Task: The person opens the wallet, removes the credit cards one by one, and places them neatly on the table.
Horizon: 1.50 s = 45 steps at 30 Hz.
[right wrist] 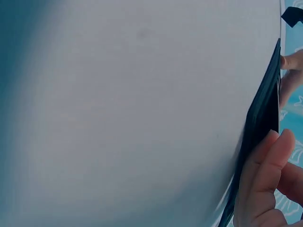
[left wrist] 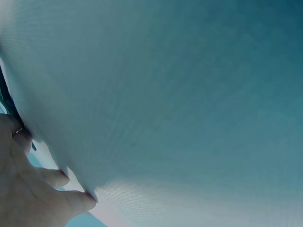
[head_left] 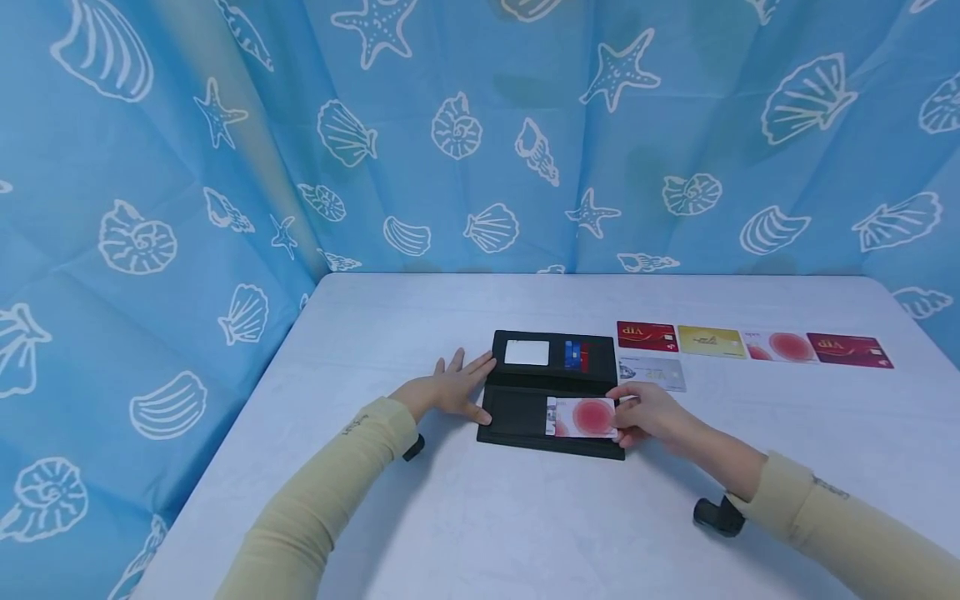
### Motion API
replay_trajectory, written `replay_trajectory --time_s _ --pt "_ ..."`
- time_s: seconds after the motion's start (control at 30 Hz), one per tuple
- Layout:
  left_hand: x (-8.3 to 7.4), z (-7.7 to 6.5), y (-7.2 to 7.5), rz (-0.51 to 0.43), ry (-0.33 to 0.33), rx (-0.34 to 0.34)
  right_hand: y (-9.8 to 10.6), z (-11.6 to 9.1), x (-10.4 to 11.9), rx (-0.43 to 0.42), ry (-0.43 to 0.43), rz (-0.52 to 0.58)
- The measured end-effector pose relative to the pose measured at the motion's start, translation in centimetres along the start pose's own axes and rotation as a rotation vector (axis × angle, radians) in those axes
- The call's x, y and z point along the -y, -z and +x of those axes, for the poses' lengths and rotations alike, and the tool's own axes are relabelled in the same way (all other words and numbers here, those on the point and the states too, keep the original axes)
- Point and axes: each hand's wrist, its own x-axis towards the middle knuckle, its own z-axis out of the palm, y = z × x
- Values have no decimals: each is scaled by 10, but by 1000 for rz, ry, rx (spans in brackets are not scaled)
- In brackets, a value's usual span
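A black wallet (head_left: 513,410) lies unfolded on the table. My left hand (head_left: 453,390) rests at its left edge, fingers spread, with the thumb on the lower half and fingertips by the upper half. My right hand (head_left: 651,414) pinches the right end of a white card with a red circle (head_left: 582,417) over the lower half. A bit of another, greyish card (head_left: 551,415) shows at that card's left end. The upper half has a white panel (head_left: 527,352) and blue and red cards (head_left: 576,356) in a slot. In the right wrist view the wallet (right wrist: 260,106) appears edge-on beside the curled right fingers.
Right of the wallet, a row holds a red VIP card (head_left: 647,336), a gold card (head_left: 711,341), a white card with a red circle (head_left: 780,347) and another red VIP card (head_left: 850,350). A silver card (head_left: 652,373) lies below. A blue shell-print curtain (head_left: 420,183) hangs behind.
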Motion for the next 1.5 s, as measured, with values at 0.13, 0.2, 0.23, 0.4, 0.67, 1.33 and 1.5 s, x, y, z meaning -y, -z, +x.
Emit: replay_trajectory --time_s 0.13,0.2,0.23,0.4,0.67,1.33,1.5 --pt "0 0 0 8 4 1 6 -3 -3 -10 2 -17" --pt "0 0 0 8 6 5 9 -5 -5 -10 8 -23" --pt "0 0 0 12 8 6 11 -5 -6 -9 8 -22" --pt "-1 0 0 9 7 8 19 -11 -9 -3 7 -21" --pt "0 0 0 -1 3 7 31 -17 -14 -20 22 -13" --pt "1 0 -1 -12 -7 -3 91 -33 -31 -45 39 16" --pt "1 0 -1 -18 -12 -3 106 -35 -35 -73 34 8"
